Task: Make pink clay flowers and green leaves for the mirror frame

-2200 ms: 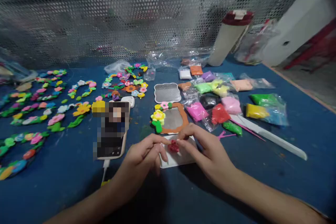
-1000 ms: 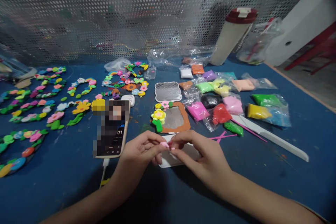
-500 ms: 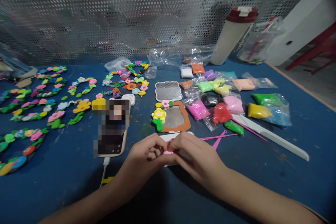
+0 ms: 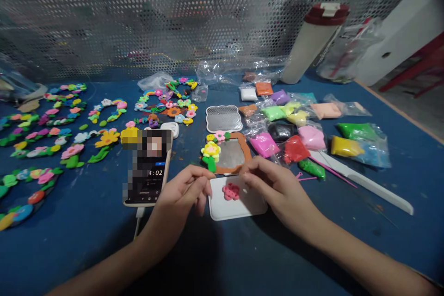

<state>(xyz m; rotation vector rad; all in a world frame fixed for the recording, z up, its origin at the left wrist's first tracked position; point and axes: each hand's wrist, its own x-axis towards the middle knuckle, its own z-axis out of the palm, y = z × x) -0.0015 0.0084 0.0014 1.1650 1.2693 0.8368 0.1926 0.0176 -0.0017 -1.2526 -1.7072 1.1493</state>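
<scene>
A pink-red clay flower (image 4: 231, 191) lies on a small white rectangular plate (image 4: 222, 210) in front of me. My left hand (image 4: 189, 189) is at the plate's left edge, fingers loosely apart and nothing visible in them. At the plate's right side, my right hand (image 4: 277, 187) has thumb and index finger closed together; whatever may be between them is hidden. Just behind the plate is a brown clay-framed mirror (image 4: 232, 155) with a yellow clay flower (image 4: 210, 150) on its left side.
Bags of coloured clay (image 4: 263, 144) lie at the right, near a white serrated knife (image 4: 374, 187) and pink tools (image 4: 335, 171). A phone (image 4: 152, 171) on a cable lies left. Clay-decorated frames (image 4: 48, 175) cover the far left. A tumbler (image 4: 314, 41) stands behind.
My hands have moved apart from their pinch on a small pink clay piece, uncovering the plate and the flower. The pink piece is no longer distinguishable between my fingers. The phone screen has changed.
</scene>
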